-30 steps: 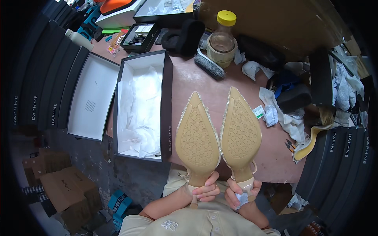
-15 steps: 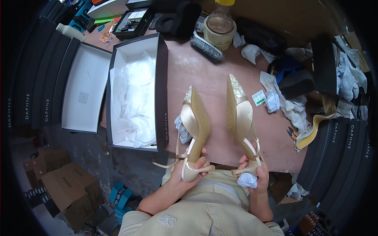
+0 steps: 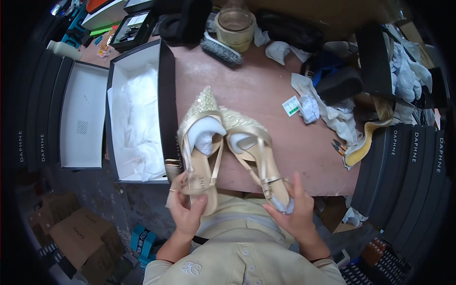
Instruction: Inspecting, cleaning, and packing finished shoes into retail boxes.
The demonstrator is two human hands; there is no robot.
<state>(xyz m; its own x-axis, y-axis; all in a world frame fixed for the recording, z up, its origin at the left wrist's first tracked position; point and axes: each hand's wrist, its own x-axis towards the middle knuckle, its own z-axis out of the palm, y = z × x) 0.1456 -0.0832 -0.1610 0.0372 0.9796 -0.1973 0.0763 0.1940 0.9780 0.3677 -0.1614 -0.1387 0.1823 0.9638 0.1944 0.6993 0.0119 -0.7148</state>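
A pair of champagne slingback heels with glittery pointed toes is held above the table's near edge, insoles facing up. My left hand (image 3: 186, 205) grips the left shoe (image 3: 203, 175) at its heel end, thumb over the rim. At the heel of the right shoe (image 3: 271, 165), my right hand (image 3: 295, 209) has its thumb and fingers around the back, beside a bit of crumpled tissue. White padding (image 3: 205, 137) fills the left shoe's toe, and the right one's too. The two toes touch or overlap. Left of them stands an open black shoebox (image 3: 168, 90) lined with white tissue paper (image 3: 137, 118).
The box lid (image 3: 83, 118) lies left of the box. A brush (image 3: 221, 52) and a round container (image 3: 235, 31) sit at the back. To the right are a small tag (image 3: 291, 106), crumpled tissue (image 3: 309, 108), a yellow curved strip (image 3: 365, 145) and stacked black boxes (image 3: 413, 166).
Both shoes have turned over from soles showing to insoles showing, and their toes have come together. My hands have shifted their grip at the heels. The view has swung right.
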